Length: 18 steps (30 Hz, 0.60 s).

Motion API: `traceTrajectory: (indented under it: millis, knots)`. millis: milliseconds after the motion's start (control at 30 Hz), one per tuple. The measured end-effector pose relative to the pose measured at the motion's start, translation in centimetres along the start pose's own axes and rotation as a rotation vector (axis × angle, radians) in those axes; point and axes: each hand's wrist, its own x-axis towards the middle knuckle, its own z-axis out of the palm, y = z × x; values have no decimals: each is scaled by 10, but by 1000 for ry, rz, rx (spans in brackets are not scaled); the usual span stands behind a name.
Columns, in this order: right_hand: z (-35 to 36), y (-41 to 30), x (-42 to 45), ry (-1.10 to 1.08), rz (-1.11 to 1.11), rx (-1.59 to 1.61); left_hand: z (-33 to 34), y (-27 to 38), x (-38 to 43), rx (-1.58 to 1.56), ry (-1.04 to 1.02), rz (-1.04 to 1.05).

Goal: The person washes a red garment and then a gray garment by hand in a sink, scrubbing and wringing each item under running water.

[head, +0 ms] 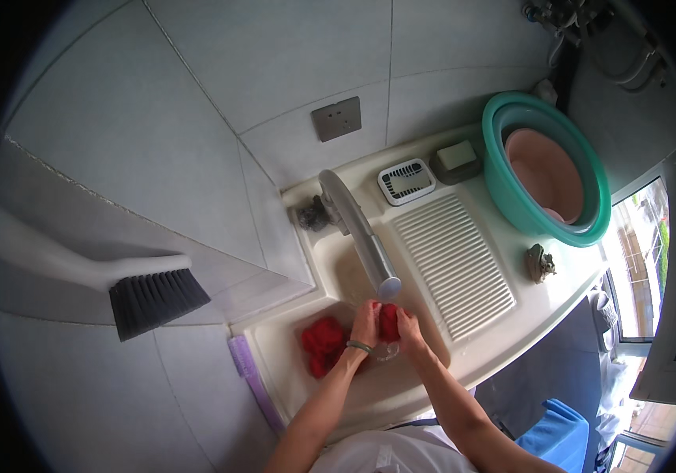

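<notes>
Both my hands grip a wet red cloth (389,323) beneath the spout of the grey pull-out faucet (367,236). My left hand (365,326), with a green bangle at its wrist, is on the cloth's left side. On the right side, my right hand (410,331) has its fingers closed around the fabric. Water runs over the cloth and drips below it. More red cloth (323,343) lies in the basin of the cream laundry sink (267,340), left of my left wrist. Part of the basin floor is hidden by my forearms.
Right of the basin is a ribbed washboard (456,266). Behind it stand a white soap dish (407,182) and a soap bar (456,155). Nested basins (494,171) tilt at the back right. A purple brush (252,375) lies along the left edge; a black-bristled brush (157,298) hangs at left.
</notes>
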Motion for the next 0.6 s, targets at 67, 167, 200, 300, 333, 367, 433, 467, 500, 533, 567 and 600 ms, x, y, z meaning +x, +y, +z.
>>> traceTrajectory:
  millis: [67, 167, 200, 300, 333, 367, 433, 467, 500, 533, 567, 600]
  knots:
    - [14, -11, -9, 39, -105, -169, 4, -48, -8, 279, 114, -69]
    - [5, -17, -17, 31, -317, -303, 17, -71, -36, 682, 203, 21]
    - [1, -14, -21, -2, -394, -356, 15, -77, -44, 734, 72, 121]
    - [-3, 21, -11, 116, -142, -238, 11, -76, -38, 597, -266, 106]
    - [5, 18, -13, 141, 152, -84, 8, -70, -33, 499, -370, 44]
    - [13, 16, -18, 162, 448, 67, 8, -62, -35, 437, -292, 81]
    - [2, 8, -20, 31, 293, 291, 15, -1, -36, 289, -170, 198]
    - [-1, 6, -22, -42, 215, 400, 11, 23, -39, 202, -161, 263]
    - [-7, 7, -25, -133, 217, 417, 4, 43, -46, 117, -153, 319]
    - [-19, 7, -25, -222, 217, 431, -2, 63, -54, 77, -189, 330]
    - [-28, 7, -23, -325, 220, 440, -10, 77, -61, 3, -214, 319]
    - [-26, 3, -20, -692, 154, 468, -13, 88, -66, 34, -146, 399]
